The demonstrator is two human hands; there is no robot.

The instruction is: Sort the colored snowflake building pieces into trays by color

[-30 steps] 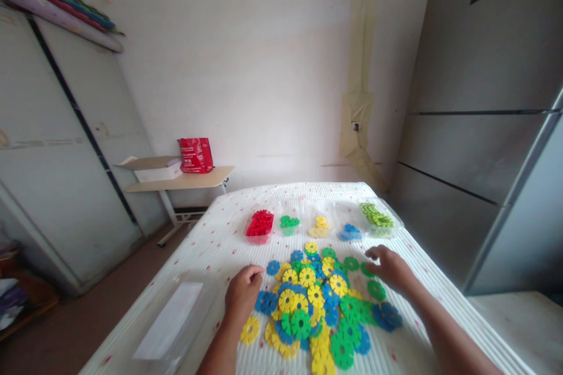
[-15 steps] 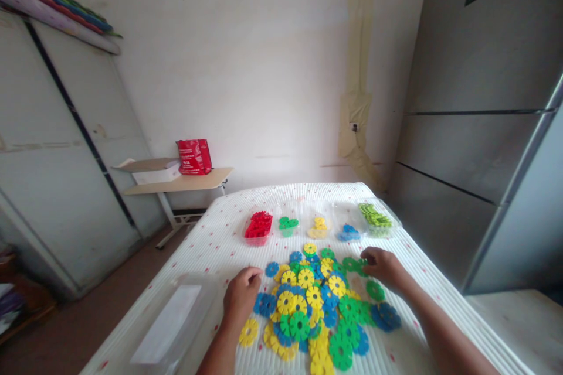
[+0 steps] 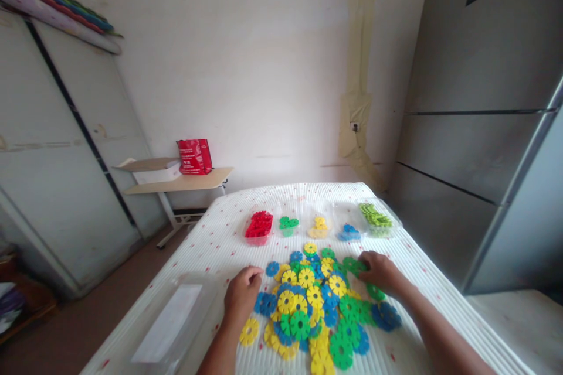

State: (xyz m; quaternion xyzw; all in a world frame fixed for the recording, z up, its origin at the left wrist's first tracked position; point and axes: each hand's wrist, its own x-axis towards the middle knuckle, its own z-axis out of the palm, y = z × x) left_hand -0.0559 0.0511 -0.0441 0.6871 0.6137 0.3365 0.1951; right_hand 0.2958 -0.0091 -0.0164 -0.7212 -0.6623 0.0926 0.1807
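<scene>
Clear plastic box (image 3: 171, 316) lies left of the left hand (image 3: 241, 296). That hand is curled, fingertips down at the left edge of the disc pile (image 3: 314, 304); I cannot tell whether it grips anything. Right hand (image 3: 382, 272) rests at the pile's far right, fingertips on a green disc (image 3: 353, 265); pinched or only touched, unclear. Judged step: singling out one disc. Lifting it calls for a rim pinch, since discs overlap. Colour trays, red one (image 3: 258, 241) leftmost, stand beyond both hands. White ribbed desk (image 3: 211, 240); grey fridge (image 3: 484, 117) at right.
</scene>
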